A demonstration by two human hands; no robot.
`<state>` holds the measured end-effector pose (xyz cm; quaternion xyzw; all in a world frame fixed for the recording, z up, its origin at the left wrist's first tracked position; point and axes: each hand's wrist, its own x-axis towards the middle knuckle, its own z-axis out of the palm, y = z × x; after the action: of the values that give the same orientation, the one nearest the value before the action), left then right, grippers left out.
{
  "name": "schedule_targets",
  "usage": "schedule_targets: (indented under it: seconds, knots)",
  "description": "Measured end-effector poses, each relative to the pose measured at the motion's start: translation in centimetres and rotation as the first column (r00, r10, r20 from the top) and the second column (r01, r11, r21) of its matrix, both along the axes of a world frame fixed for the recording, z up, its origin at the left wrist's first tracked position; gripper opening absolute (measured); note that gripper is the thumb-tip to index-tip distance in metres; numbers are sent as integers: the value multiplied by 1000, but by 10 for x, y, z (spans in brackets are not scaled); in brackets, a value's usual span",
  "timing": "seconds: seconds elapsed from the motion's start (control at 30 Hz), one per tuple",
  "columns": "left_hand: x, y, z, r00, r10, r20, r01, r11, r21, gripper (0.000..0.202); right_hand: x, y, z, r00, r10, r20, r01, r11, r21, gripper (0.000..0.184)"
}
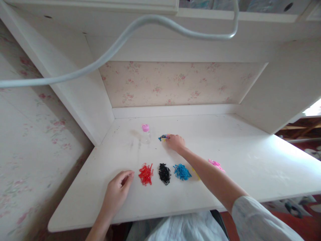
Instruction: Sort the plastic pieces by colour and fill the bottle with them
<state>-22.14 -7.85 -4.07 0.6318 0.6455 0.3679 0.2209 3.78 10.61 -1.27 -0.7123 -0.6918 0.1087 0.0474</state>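
My right hand (pixel 176 142) reaches across the white desktop, its curled fingers on a small mixed bunch of rubber bands (pixel 164 137) in blue, black, yellow and pink. The fingertips are partly hidden. My left hand (pixel 118 186) rests near the front edge, thumb and forefinger closed together, with nothing visible in them. To its right lie separate piles of red rubber bands (pixel 145 174), black rubber bands (pixel 165 174) and blue rubber bands (pixel 182 172). My right forearm partly covers a yellow pile (pixel 196 173) and a pink pile (pixel 216 164).
A clear bottle with a pink cap (pixel 145 128) stands left of my right hand. White side panels and a shelf enclose the desktop (pixel 250 157). A thick pale cable (pixel 150 20) crosses the upper view. Floral wallpaper (pixel 170 83) covers the back.
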Motion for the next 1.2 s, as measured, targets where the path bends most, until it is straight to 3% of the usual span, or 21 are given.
schedule_targets:
  seconds: [1.2]
  knots:
    - [0,-1,0,998,-48,30,50,997,-61,27,14,-1,-2,988,151,39,-152,987,40,41]
